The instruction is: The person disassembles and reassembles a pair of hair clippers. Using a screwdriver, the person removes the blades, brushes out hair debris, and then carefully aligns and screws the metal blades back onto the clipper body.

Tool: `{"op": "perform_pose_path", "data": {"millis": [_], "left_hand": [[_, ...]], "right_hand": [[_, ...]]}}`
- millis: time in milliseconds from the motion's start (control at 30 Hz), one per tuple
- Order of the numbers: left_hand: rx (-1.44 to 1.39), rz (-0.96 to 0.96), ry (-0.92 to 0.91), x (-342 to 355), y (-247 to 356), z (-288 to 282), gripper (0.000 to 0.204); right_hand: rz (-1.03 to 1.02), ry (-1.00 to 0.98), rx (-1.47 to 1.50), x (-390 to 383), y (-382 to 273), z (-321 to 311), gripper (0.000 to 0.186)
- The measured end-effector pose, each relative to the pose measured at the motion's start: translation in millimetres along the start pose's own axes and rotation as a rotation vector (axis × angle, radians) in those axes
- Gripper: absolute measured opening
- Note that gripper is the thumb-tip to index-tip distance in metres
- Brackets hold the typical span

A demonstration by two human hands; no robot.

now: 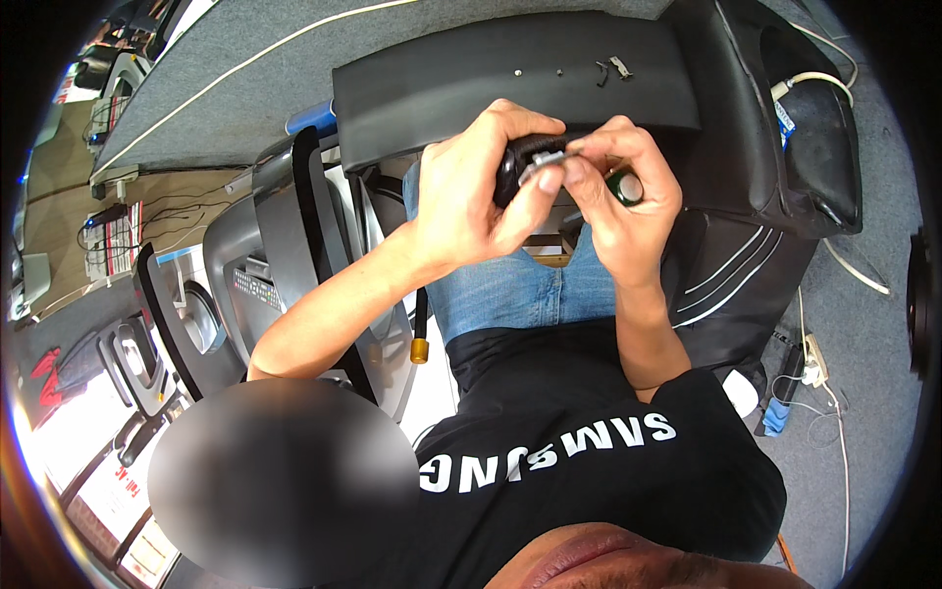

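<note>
My left hand [481, 187] is closed around a black rounded object [507, 175], whose kind I cannot make out. A small grey metal piece [543, 161] shows at this object, between the fingertips of both hands. My right hand [628, 201] has its thumb and forefinger pinched at the metal piece. In the curl of its other fingers sits a green-handled tool [625, 187] with a pale round end; its far end is hidden. Both hands are held above my lap, in front of a black padded surface [442, 98].
On the padded surface lie a small metal bracket [620, 67], a dark bent bit [601, 74] and a tiny screw-like part [518, 73]. A black armchair-like seat [746, 128] stands at right with a cable [819, 77]. Grey plastic casings [245, 236] are at left.
</note>
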State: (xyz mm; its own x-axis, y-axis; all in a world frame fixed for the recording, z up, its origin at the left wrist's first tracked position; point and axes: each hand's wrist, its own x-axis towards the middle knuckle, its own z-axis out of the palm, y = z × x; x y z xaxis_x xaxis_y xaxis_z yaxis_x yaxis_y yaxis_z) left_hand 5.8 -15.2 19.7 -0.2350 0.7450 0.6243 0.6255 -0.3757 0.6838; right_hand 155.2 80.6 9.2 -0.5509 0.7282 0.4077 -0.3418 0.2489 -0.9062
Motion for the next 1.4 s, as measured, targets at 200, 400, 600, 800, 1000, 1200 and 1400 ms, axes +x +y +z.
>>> {"op": "perform_pose_path", "data": {"millis": [200,400,600,800,1000,1200,1400], "left_hand": [[-0.505,-0.671,0.012,-16.0,0.2,20.3,0.03],[-0.701,-0.923,0.028,-6.9,5.3,18.3,0.035],[-0.67,-0.897,0.043,-9.1,3.0,21.0,0.036],[-0.622,-0.82,0.034,-12.9,-5.0,23.3,0.029],[-0.611,-0.864,0.033,-11.6,-5.4,23.8,0.031],[-0.681,-0.923,0.045,-7.5,-7.2,20.7,0.034],[-0.665,-0.856,0.068,-9.9,-7.0,22.8,0.025]], "right_hand": [[0.353,0.086,0.135,6.3,3.8,7.8,0.012],[0.478,0.072,0.2,7.2,10.4,4.0,0.013],[0.514,0.06,0.211,9.8,11.7,5.1,0.013],[0.544,0.068,0.24,10.0,15.2,6.5,0.014],[0.627,0.022,0.269,13.2,18.7,1.3,0.02],[0.704,0.045,0.326,14.7,20.8,-3.0,0.023],[0.629,-0.004,0.184,16.4,13.3,-2.4,0.021]]}}
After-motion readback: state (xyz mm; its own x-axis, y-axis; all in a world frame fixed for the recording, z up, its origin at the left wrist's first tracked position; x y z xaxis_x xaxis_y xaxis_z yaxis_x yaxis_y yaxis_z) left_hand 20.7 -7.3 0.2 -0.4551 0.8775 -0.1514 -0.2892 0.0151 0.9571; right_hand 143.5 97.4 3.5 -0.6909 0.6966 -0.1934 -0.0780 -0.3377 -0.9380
